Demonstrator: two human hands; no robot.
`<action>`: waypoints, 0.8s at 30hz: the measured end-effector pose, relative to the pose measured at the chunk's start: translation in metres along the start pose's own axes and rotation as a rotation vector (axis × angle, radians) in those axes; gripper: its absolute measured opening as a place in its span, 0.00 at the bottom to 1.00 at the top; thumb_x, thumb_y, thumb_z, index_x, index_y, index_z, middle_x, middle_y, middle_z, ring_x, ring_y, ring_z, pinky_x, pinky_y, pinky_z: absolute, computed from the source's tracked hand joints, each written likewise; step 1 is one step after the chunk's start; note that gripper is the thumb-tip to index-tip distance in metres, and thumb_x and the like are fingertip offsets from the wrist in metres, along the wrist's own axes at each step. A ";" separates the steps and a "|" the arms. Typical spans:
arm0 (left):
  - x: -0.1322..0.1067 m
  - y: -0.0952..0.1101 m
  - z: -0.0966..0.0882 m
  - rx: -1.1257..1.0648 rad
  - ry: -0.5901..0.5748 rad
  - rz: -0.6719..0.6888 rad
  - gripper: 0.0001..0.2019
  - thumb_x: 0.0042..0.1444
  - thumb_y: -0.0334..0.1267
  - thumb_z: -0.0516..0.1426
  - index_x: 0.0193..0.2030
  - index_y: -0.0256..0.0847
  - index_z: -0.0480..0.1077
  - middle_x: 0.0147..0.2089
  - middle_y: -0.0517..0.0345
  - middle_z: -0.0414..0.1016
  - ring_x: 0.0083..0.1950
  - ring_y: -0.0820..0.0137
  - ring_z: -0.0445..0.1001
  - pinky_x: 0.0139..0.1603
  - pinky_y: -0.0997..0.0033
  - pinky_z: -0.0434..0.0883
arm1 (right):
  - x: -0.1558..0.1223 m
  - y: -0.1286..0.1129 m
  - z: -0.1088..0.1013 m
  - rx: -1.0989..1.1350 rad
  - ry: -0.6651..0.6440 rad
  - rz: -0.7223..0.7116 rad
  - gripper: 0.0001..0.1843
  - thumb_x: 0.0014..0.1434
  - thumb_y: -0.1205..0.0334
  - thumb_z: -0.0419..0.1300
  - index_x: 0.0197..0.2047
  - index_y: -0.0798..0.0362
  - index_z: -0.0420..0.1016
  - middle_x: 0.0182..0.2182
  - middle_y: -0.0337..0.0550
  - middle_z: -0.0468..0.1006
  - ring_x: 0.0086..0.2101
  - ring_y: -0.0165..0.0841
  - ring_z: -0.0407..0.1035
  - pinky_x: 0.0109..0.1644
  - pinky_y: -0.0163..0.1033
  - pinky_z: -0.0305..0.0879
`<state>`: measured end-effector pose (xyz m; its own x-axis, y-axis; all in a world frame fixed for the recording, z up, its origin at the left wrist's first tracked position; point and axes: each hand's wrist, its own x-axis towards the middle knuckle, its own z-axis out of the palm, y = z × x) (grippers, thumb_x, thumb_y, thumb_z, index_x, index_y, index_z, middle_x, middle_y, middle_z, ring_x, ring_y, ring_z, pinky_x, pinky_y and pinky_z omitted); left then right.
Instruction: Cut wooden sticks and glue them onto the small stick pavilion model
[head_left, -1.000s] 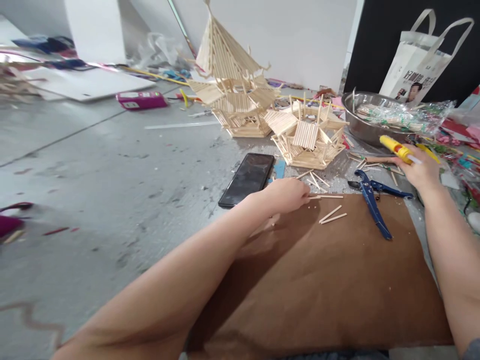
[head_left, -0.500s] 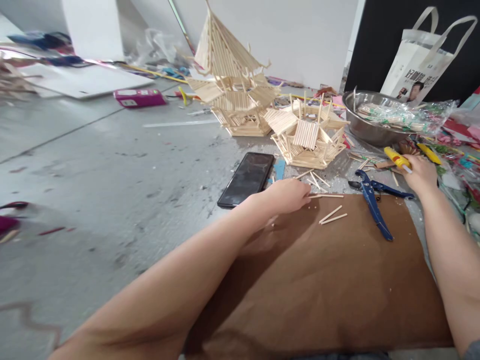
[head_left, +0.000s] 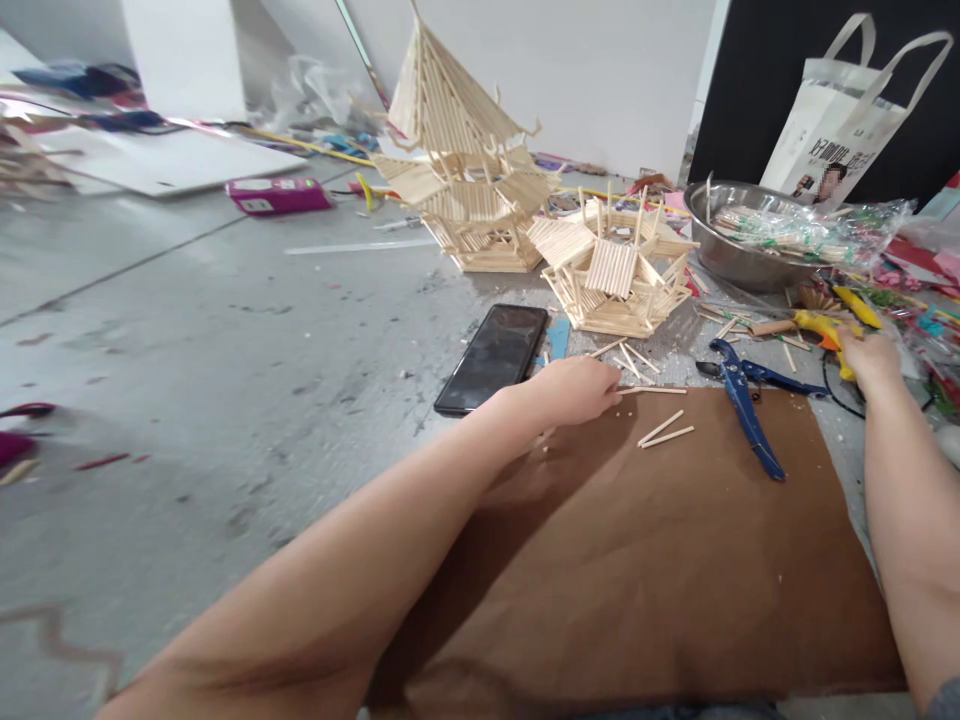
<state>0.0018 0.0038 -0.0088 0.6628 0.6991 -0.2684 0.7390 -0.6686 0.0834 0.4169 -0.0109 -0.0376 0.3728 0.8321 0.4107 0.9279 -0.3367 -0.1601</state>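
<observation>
My left hand [head_left: 574, 390] rests closed at the far edge of the brown cardboard sheet [head_left: 645, 560], its fingertips pinched on a thin wooden stick [head_left: 651, 391]. Two more sticks [head_left: 666, 431] lie loose just to its right. My right hand [head_left: 870, 358] is down on the floor at the right, fingers wrapped around a yellow glue gun [head_left: 825, 330] that now lies low among the clutter. Blue cutting pliers [head_left: 742, 400] lie between my hands. Behind them stand a small stick pavilion [head_left: 615, 275] and a taller stick pagoda [head_left: 457, 160].
A black phone [head_left: 495, 358] lies on the grey concrete floor left of my left hand. A metal bowl [head_left: 720, 250] holds bagged sticks, with a white tote bag [head_left: 840, 110] behind it. Colourful scraps crowd the right edge. A pink box [head_left: 281, 195] sits far left.
My right hand has lowered the yellow glue gun from the air to the floor and shifted right. My left hand has stayed where it was.
</observation>
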 end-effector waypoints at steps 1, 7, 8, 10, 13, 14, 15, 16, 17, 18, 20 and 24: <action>0.000 0.000 0.000 -0.004 0.001 0.002 0.14 0.54 0.39 0.45 0.34 0.38 0.69 0.36 0.45 0.74 0.38 0.60 0.72 0.35 0.64 0.66 | 0.000 0.001 -0.002 -0.050 0.014 0.062 0.26 0.52 0.46 0.46 0.24 0.57 0.74 0.10 0.51 0.62 0.19 0.40 0.61 0.22 0.43 0.51; 0.001 0.000 -0.002 -0.016 0.005 0.001 0.14 0.54 0.40 0.45 0.34 0.38 0.70 0.36 0.45 0.74 0.38 0.61 0.72 0.35 0.65 0.66 | -0.006 -0.019 -0.021 -0.195 0.095 0.211 0.21 0.51 0.50 0.49 0.31 0.57 0.75 0.29 0.63 0.73 0.30 0.45 0.65 0.28 0.44 0.53; 0.000 0.000 -0.002 -0.015 0.006 0.002 0.14 0.54 0.40 0.46 0.34 0.38 0.70 0.36 0.45 0.74 0.38 0.61 0.72 0.35 0.65 0.66 | -0.008 -0.028 -0.025 -0.197 0.109 0.140 0.19 0.52 0.52 0.49 0.34 0.56 0.74 0.32 0.61 0.74 0.33 0.44 0.66 0.30 0.44 0.54; 0.000 0.001 -0.002 -0.013 0.008 0.002 0.14 0.54 0.40 0.45 0.34 0.39 0.70 0.37 0.46 0.74 0.38 0.61 0.72 0.36 0.65 0.66 | -0.013 -0.052 -0.031 -0.160 0.092 -0.025 0.17 0.54 0.54 0.48 0.36 0.53 0.74 0.35 0.55 0.75 0.35 0.42 0.66 0.32 0.42 0.55; -0.001 0.002 -0.002 -0.003 0.005 0.004 0.14 0.54 0.40 0.45 0.35 0.39 0.70 0.37 0.46 0.74 0.38 0.61 0.72 0.35 0.65 0.66 | -0.016 -0.093 -0.030 -0.148 -0.014 -0.291 0.15 0.56 0.58 0.47 0.37 0.50 0.74 0.37 0.48 0.75 0.38 0.39 0.66 0.34 0.39 0.57; -0.001 0.002 -0.002 0.003 0.004 0.005 0.14 0.54 0.41 0.45 0.35 0.39 0.70 0.37 0.46 0.74 0.38 0.61 0.72 0.35 0.65 0.66 | -0.016 -0.106 -0.028 -0.161 -0.056 -0.368 0.15 0.56 0.59 0.47 0.37 0.50 0.74 0.38 0.48 0.75 0.39 0.39 0.65 0.35 0.39 0.58; -0.001 0.003 -0.002 0.008 0.005 0.006 0.14 0.54 0.41 0.46 0.35 0.38 0.70 0.37 0.46 0.74 0.38 0.61 0.72 0.35 0.65 0.66 | -0.015 -0.118 -0.025 -0.191 -0.103 -0.429 0.15 0.56 0.60 0.47 0.37 0.51 0.74 0.38 0.48 0.75 0.40 0.40 0.64 0.35 0.39 0.58; -0.002 0.004 -0.002 0.013 0.004 0.006 0.14 0.53 0.41 0.46 0.35 0.38 0.70 0.37 0.46 0.74 0.38 0.61 0.72 0.35 0.65 0.66 | -0.013 -0.129 -0.021 -0.226 -0.151 -0.475 0.15 0.56 0.62 0.47 0.37 0.51 0.75 0.38 0.49 0.75 0.40 0.40 0.64 0.35 0.40 0.59; -0.002 0.004 -0.003 0.016 0.004 0.006 0.14 0.53 0.41 0.46 0.35 0.38 0.70 0.36 0.46 0.74 0.38 0.61 0.72 0.35 0.65 0.66 | -0.010 -0.138 -0.018 -0.258 -0.198 -0.524 0.15 0.56 0.64 0.47 0.37 0.51 0.75 0.37 0.50 0.75 0.41 0.41 0.64 0.35 0.40 0.59; -0.003 0.005 -0.003 0.017 0.003 0.009 0.14 0.53 0.42 0.46 0.35 0.38 0.70 0.36 0.46 0.74 0.38 0.61 0.72 0.35 0.66 0.66 | -0.007 -0.145 -0.015 -0.289 -0.252 -0.572 0.15 0.55 0.67 0.47 0.38 0.52 0.75 0.38 0.51 0.75 0.41 0.42 0.63 0.36 0.41 0.59; -0.004 0.006 -0.005 0.009 -0.005 0.011 0.15 0.53 0.44 0.47 0.35 0.39 0.70 0.35 0.47 0.74 0.37 0.61 0.72 0.34 0.66 0.66 | -0.001 -0.155 -0.009 -0.342 -0.353 -0.646 0.16 0.53 0.69 0.48 0.39 0.53 0.75 0.39 0.54 0.74 0.42 0.44 0.63 0.37 0.43 0.60; -0.004 0.007 -0.006 -0.021 0.005 0.009 0.16 0.53 0.48 0.48 0.34 0.38 0.70 0.34 0.46 0.74 0.38 0.59 0.72 0.34 0.65 0.66 | 0.006 -0.162 -0.003 -0.387 -0.451 -0.678 0.13 0.51 0.69 0.50 0.34 0.57 0.75 0.38 0.58 0.74 0.41 0.43 0.66 0.38 0.43 0.60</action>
<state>0.0050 -0.0025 -0.0018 0.6697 0.6945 -0.2628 0.7356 -0.6690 0.1063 0.2693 0.0474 -0.0069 -0.2120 0.9724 -0.0972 0.9130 0.2325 0.3351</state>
